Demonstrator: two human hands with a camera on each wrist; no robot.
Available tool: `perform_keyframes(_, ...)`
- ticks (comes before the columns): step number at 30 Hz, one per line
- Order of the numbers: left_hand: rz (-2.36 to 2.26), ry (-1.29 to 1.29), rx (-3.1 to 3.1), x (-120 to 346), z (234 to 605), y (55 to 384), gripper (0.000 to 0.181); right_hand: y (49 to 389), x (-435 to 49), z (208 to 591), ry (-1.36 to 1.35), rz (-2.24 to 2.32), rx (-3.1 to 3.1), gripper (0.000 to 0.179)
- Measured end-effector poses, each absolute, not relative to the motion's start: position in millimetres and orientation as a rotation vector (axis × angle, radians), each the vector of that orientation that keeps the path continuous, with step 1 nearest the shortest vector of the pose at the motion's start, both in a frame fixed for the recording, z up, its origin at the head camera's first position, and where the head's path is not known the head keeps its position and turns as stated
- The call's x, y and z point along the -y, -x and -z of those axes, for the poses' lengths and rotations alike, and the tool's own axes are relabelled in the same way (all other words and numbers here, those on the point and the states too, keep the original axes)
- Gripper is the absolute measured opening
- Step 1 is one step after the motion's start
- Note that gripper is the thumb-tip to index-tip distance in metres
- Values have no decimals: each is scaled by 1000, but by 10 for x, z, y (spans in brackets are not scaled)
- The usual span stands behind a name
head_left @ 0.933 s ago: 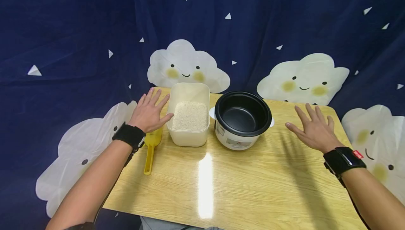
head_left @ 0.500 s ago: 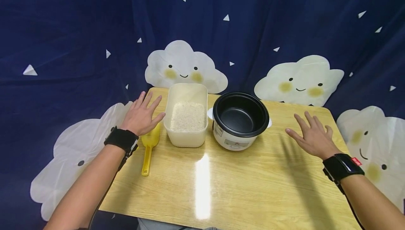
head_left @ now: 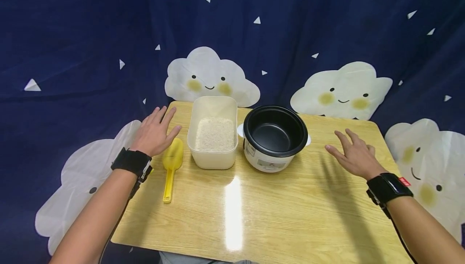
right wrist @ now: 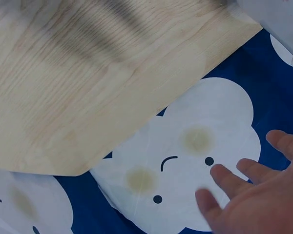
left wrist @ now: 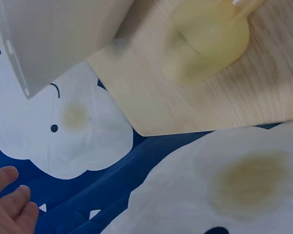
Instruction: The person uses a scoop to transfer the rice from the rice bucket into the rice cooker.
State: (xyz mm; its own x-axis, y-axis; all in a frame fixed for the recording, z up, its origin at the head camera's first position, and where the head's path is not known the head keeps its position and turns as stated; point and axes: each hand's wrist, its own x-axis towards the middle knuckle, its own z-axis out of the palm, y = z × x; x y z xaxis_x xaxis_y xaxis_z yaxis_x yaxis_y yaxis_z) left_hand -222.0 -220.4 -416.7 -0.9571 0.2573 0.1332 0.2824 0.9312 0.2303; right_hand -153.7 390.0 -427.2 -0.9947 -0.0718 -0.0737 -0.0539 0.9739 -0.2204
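My left hand (head_left: 154, 131) hovers over the table's left side with fingers spread, holding nothing. Just below it lies a yellow scoop (head_left: 172, 155), its handle toward the near edge; the left wrist view shows the scoop (left wrist: 210, 39) blurred. A cream bin (head_left: 213, 160) part filled with rice (head_left: 216, 135) stands to the right of that hand. Beside the bin is a white rice cooker (head_left: 270, 163) with a black inner pot (head_left: 276, 135), lidless. On the far right my right hand (head_left: 356, 155) is held above the table, fingers loosely extended and nothing in them.
The wooden table (head_left: 290, 215) ends at a dark blue curtain (head_left: 232, 17) printed with clouds and triangles. Bin and cooker stand near its back edge, close side by side. A bright light reflection (head_left: 233, 215) crosses the near part of the tabletop.
My left hand has drawn left, away from the bin, uncovering more of the scoop. The right hand has sunk slightly, its fingers a little less spread. The whole view has shifted slightly.
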Motion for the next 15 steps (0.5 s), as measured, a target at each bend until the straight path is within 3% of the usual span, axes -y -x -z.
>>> perform_keyframes(15,583,428,3039,2096,4285,2114,73,1635,-3700,4367,28,689,-2949,79)
